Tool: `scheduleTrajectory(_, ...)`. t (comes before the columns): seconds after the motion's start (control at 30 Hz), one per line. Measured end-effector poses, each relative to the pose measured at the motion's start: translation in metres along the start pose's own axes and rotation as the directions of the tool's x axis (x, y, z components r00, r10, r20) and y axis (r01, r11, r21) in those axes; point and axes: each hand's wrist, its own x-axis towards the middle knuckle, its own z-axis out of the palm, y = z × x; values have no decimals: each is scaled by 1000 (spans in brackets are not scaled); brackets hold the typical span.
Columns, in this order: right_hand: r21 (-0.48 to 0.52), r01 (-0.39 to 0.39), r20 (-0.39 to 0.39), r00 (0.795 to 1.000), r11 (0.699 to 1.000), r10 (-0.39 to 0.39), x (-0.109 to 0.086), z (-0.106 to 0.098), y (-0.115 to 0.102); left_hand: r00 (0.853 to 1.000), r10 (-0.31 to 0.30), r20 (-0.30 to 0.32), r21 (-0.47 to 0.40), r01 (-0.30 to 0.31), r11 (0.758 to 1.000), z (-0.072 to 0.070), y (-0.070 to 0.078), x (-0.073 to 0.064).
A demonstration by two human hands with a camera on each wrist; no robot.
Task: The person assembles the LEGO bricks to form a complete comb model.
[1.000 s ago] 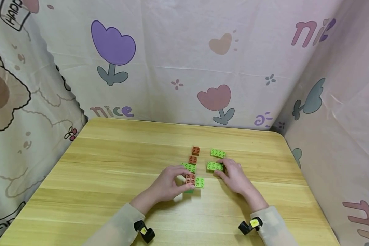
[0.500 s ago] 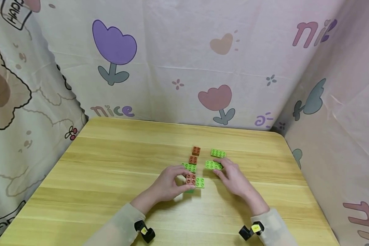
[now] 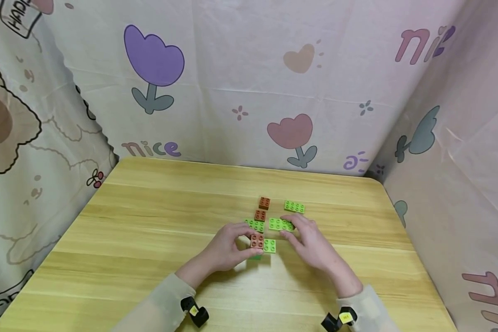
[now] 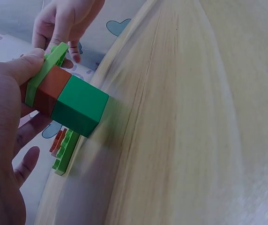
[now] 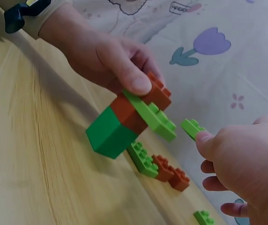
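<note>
In the head view my left hand point(image 3: 226, 247) grips a small stack of toy building bricks near its top. The right wrist view shows its layers: a dark green block point(image 5: 109, 135) at the bottom, a reddish-brown brick point(image 5: 128, 113), a thin light green brick point(image 5: 158, 123) jutting out to one side, and another reddish-brown brick point(image 5: 158, 97) on top. My right hand point(image 3: 313, 243) pinches a light green eight-stud brick point(image 3: 279, 224) between thumb and fingers, a short way behind and to the right of the stack. Its studs face up.
Behind the stack lie another light green brick point(image 3: 256, 226) and two reddish-brown bricks, one nearer point(image 3: 260, 215) and one farther point(image 3: 264, 203). A further light green brick point(image 3: 294, 206) lies at the back right. All rest on the wooden table point(image 3: 149, 207), with a patterned curtain point(image 3: 224, 83) behind.
My right hand has carried the light green brick leftward, closer to the stack. The left hand and its stack have stayed in place.
</note>
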Motion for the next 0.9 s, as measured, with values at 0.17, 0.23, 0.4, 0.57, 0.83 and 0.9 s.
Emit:
scheduleTrajectory(0.17,-7,14,-5,1000,1000,-14,-1,-1,-7,1000,17,-2,-13,-17,1000,0,0,0)
scheduleTrajectory(0.23,-9,16,-9,1000,1000,-16,-1,-1,-10,1000,20,-4,-14,-20,1000,0,-1,0)
scheduleTrajectory(0.4,-12,21,-9,1000,1000,-21,-2,-2,-17,1000,9,-2,-11,-9,1000,0,-1,-1)
scheduleTrajectory(0.57,-10,36,-9,999,999,-36,-3,-3,-22,1000,6,1,-28,-6,1000,0,-1,0)
scheduleTrajectory(0.83,-12,76,-4,997,997,-76,-4,-3,-30,1000,-6,-1,-55,5,998,1,-2,0)
scheduleTrajectory(0.9,-14,79,-3,997,997,-79,-4,-3,-31,1000,-12,-3,-57,12,998,1,-3,0)
